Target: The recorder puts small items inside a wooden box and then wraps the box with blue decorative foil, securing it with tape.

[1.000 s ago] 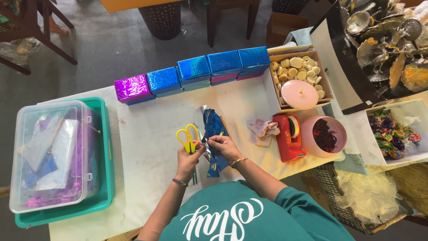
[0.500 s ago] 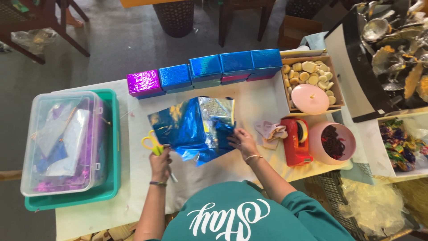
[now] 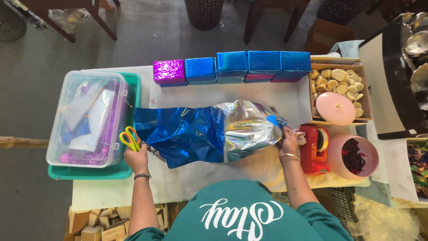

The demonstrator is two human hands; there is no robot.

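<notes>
Bottom centre: person in green top, arms spread wide. Left hand [image 3: 136,159], lower left, closed round yellow-green scissors [image 3: 129,138] and pinching the left end of the blue foil sheet [image 3: 187,136]. Right hand [image 3: 289,143], right of centre, gripping the sheet's silvery end — hands well apart, sheet stretched between them over the white tabletop [image 3: 133,192], mid-frame. Just right of rt hand: red tape dispenser [image 3: 313,149], pink bowl [image 3: 359,157]. Left: clear lidded bin [image 3: 89,118] in a teal tray [image 3: 89,172]. Far edge, upper centre — row of foil-wrapped boxes [image 3: 232,67], one purple, rest blue. Upper right: carton of pale pieces [image 3: 339,82].
</notes>
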